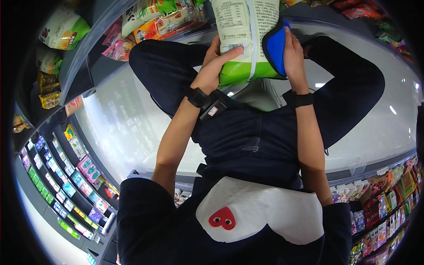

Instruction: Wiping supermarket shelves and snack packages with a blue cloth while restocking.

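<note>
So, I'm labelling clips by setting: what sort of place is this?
Likely a grocery shop: rows of small coloured packages at left, shiny multicoloured packets at lower right, and plump white-and-green plastic bags at upper left.

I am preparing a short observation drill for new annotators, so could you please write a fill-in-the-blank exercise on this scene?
1. The left hand holds the package, whose lower end in the picture is coloured ____.
2. The right hand touches a black-edged piece coloured mainly ____.
3. The red patch on the white cloth is shaped like a ____.

Missing words: green; blue; heart.
</note>
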A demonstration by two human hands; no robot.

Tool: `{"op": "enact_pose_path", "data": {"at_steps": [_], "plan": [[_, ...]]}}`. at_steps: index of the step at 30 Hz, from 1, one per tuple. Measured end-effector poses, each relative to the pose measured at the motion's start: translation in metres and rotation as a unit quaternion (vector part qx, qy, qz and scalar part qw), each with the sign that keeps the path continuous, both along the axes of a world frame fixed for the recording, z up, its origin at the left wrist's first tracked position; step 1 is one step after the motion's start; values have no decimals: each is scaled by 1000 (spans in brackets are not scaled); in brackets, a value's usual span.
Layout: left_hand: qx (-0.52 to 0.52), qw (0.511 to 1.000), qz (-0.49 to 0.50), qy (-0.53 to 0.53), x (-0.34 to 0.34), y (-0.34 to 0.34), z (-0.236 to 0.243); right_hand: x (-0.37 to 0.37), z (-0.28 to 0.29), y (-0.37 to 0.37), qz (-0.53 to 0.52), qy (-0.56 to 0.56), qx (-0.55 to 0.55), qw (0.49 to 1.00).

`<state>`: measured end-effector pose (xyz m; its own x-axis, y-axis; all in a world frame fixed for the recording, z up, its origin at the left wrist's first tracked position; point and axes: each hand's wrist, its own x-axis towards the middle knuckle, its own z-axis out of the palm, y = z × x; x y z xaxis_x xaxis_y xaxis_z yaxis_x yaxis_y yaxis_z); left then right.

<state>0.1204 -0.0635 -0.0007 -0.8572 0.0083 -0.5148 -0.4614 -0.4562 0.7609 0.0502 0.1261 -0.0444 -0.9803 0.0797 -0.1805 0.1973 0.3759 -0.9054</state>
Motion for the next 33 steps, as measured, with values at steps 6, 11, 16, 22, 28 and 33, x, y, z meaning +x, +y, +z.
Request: {"op": "enact_pose_path", "data": {"at_steps": [6, 11, 16, 22, 28, 33], "plan": [[23, 998, 32, -44, 4, -3, -1, 10, 9, -10, 65, 70, 106, 990], [63, 991, 50, -110, 1, -5, -6, 24, 19, -22, 106, 234, 236, 937], [27, 992, 69, -100, 3, -7, -21, 45, 38, -37, 188, 306, 246, 900], [-25, 999, 36, -26, 14, -13, -26, 58, 41, -48, 208, 372, 240, 872], [-14, 997, 28, -73, 3, 0, -4, 10, 21, -22, 0, 301, 287, 909], [-28, 996, 18, -81, 2, 1, -5, 8, 12, -13, -15, 243, 307, 920]]}}
